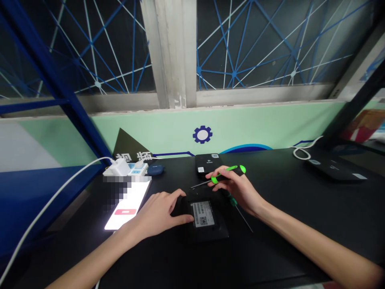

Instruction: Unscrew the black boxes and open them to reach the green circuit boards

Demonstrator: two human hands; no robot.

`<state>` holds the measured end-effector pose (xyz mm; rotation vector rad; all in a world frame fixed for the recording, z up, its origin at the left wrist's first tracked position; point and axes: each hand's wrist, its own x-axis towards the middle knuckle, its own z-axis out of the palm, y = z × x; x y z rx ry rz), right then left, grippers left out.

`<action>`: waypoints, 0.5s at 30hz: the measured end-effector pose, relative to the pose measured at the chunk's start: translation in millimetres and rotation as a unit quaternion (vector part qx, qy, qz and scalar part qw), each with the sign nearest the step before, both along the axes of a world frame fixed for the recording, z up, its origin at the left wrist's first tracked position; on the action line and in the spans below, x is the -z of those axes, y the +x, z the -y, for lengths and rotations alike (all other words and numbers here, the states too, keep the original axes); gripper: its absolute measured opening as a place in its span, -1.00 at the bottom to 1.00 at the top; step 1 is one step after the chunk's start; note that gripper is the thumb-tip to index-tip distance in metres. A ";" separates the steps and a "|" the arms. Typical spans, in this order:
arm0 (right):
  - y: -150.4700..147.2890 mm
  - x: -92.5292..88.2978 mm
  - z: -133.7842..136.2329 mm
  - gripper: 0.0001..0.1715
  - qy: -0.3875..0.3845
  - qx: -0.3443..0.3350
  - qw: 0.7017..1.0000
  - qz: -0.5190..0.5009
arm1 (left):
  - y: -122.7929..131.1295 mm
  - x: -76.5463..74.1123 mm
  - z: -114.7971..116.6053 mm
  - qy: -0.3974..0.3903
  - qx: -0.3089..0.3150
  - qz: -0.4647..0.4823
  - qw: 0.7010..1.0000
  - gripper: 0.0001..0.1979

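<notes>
A flat black device box (221, 230) with a white printed label lies on the black table in front of me. My left hand (162, 210) grips it along its left side, thumb by the label and fingers at the far corner. In my right hand (236, 186) is a screwdriver (228, 173) with a bright green and black handle. Its thin shaft points left, with the tip just beyond the box's far edge. A tiny light speck near the tip is too small to name. Partly beneath my right hand lies a second screwdriver (243, 218) with a green handle.
A lit phone (132, 204) lies left of my left hand. Behind it are a power strip (135, 169) with a white charger (120, 166) and a dark blue case (155, 170). Black boxes stand at the back (207, 163) and right (337, 170). A white cable (45, 204) crosses the left side.
</notes>
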<state>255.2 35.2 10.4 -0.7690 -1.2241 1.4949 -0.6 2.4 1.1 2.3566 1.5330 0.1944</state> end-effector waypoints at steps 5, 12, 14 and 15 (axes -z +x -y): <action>-1.4 2.4 -2.0 -0.68 -0.015 0.010 1.000 0.019 | 0.8 -2.3 1.0 0.008 0.002 -0.002 1.000 -0.32; 0.2 3.0 -4.4 -0.67 -0.021 0.035 0.999 0.012 | 0.9 -2.0 1.6 0.004 -0.003 0.000 1.000 -0.31; 0.7 2.7 -4.8 -0.67 -0.021 0.035 0.999 0.015 | 0.6 -1.0 1.6 0.005 -0.004 0.001 1.000 -0.31; 0.9 2.5 -4.9 -0.68 -0.019 0.035 0.999 0.017 | 0.5 -0.7 1.6 0.006 -0.004 0.001 1.000 -0.31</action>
